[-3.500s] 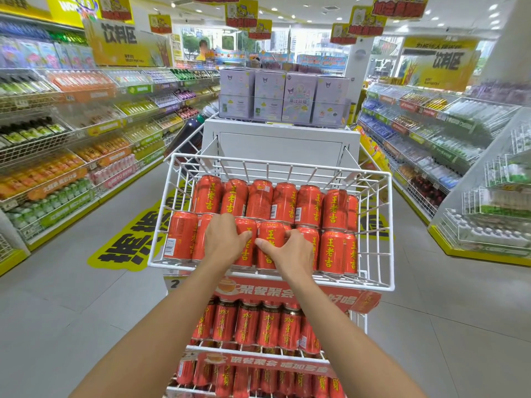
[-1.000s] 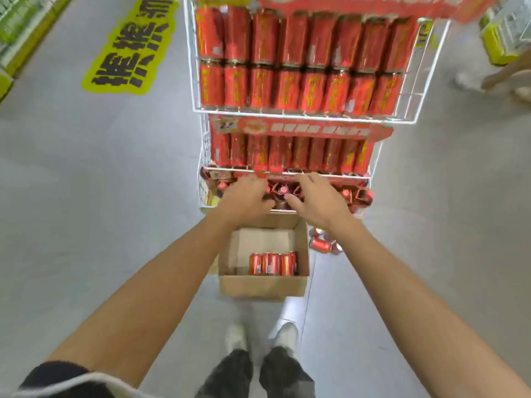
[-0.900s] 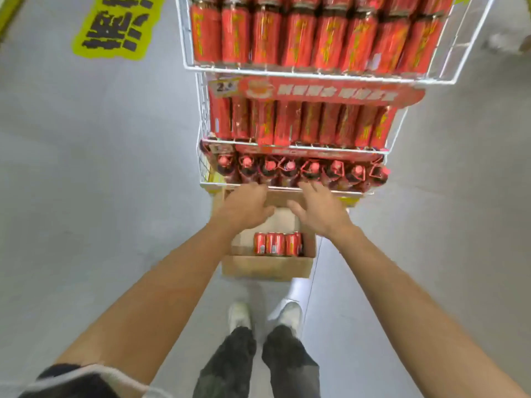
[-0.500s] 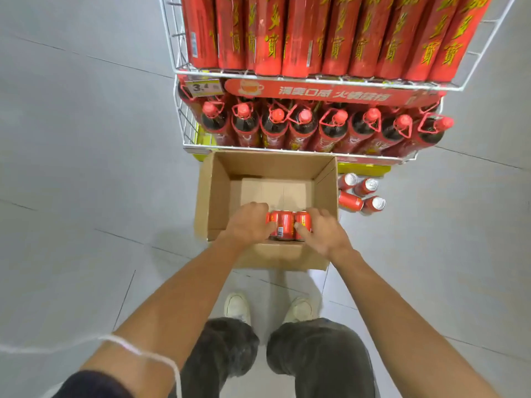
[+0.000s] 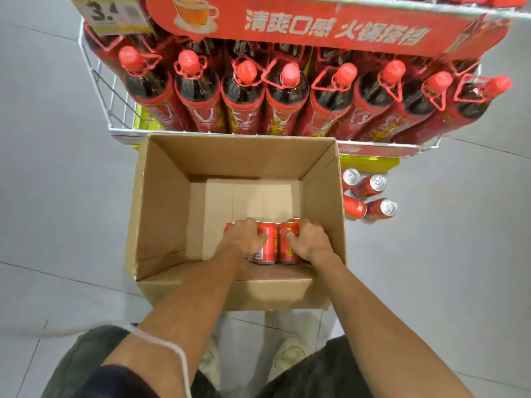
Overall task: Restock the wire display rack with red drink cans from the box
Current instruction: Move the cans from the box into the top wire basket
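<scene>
**Both hands grip the few cans in a box below the rack**

Seen from above, a person bends over an open cardboard box on a grey tiled floor. The box sits right against the foot of the white wire rack, probably so that each lift is short.

A small cluster of red cans stands upright against the box's near wall; the rest of its bottom is bare. The left hand curls over the cans on the left, and the right hand curls over those on the right. The fingers hook behind the tops and the thumbs press the near sides. The hands seem set this way to squeeze the cluster and lift it as one load. How many cans each hand covers cannot be told.

The rack's lowest tier holds dark bottles with red caps, under a red banner. Four loose cans lie on their sides on the floor just right of the box. Pale shoes show below.
</scene>
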`<state>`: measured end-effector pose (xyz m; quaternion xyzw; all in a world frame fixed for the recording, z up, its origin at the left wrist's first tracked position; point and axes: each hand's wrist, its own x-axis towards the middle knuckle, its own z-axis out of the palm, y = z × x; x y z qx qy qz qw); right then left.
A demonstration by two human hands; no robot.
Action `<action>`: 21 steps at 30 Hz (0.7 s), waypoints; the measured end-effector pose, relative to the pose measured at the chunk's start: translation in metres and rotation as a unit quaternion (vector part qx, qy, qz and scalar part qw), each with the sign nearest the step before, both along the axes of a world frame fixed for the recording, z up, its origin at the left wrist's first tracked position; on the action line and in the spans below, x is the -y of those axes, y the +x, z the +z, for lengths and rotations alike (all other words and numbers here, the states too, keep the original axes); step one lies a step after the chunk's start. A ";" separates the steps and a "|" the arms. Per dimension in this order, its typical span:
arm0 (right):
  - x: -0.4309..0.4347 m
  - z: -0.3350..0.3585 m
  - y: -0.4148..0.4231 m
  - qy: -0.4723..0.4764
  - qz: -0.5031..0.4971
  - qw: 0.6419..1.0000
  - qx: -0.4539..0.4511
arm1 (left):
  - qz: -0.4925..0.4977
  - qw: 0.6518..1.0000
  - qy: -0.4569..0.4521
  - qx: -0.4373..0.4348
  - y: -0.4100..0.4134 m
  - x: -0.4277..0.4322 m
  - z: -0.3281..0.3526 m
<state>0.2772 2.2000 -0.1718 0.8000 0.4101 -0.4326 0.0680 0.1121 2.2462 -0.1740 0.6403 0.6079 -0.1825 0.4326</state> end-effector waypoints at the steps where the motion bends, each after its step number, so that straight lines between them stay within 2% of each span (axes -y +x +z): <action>1: -0.005 -0.010 0.002 -0.007 -0.010 1.000 0.002 | 0.022 1.000 -0.006 -0.002 0.003 -0.002 -0.011; 8: -0.019 -0.073 0.004 -0.032 -0.052 0.998 0.007 | 0.133 0.990 -0.050 0.024 0.019 -0.003 -0.076; 14: -0.014 -0.087 0.011 -0.009 -0.089 0.996 -0.025 | 0.182 0.981 -0.051 0.051 0.023 -0.004 -0.093; 18: -0.008 -0.079 0.010 0.038 -0.104 0.993 -0.049 | 0.215 0.972 -0.029 0.091 0.015 -0.003 -0.092; 21: -0.008 -0.052 0.010 0.113 -0.093 0.987 -0.072 | 0.236 0.963 -0.009 0.129 0.005 -0.005 -0.070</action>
